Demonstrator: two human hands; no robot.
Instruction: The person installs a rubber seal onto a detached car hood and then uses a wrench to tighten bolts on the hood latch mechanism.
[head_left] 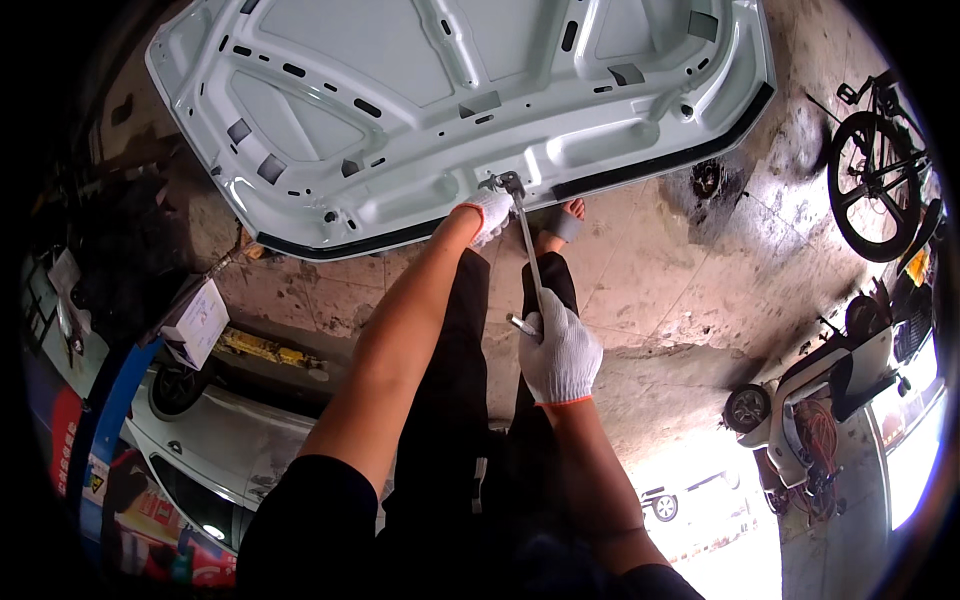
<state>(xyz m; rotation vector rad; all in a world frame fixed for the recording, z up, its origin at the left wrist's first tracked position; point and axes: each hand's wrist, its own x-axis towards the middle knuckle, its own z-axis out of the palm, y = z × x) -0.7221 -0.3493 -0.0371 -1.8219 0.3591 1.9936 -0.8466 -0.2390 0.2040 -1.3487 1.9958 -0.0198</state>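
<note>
A light grey car hood (400, 190) lies with its ribbed underside facing up. At its near edge sits a small dark metal fitting (510, 183). My left hand (490, 215), in a white knit glove with an orange cuff, is closed at this fitting; its fingertips are partly hidden. My right hand (562, 355), gloved the same way, is wrapped round the lower part of a long, thin metal wrench (530, 240). The wrench's shaft runs up to the fitting, and a short bar end sticks out left of my right fist.
Below the hood is a stained tiled floor (640, 270), with a bare foot (573, 209) near its edge. A bicycle (875, 170) and a scooter (830, 385) stand right. On the left are a silver car (225, 425), a white box (198, 322) and a blue post (112, 420).
</note>
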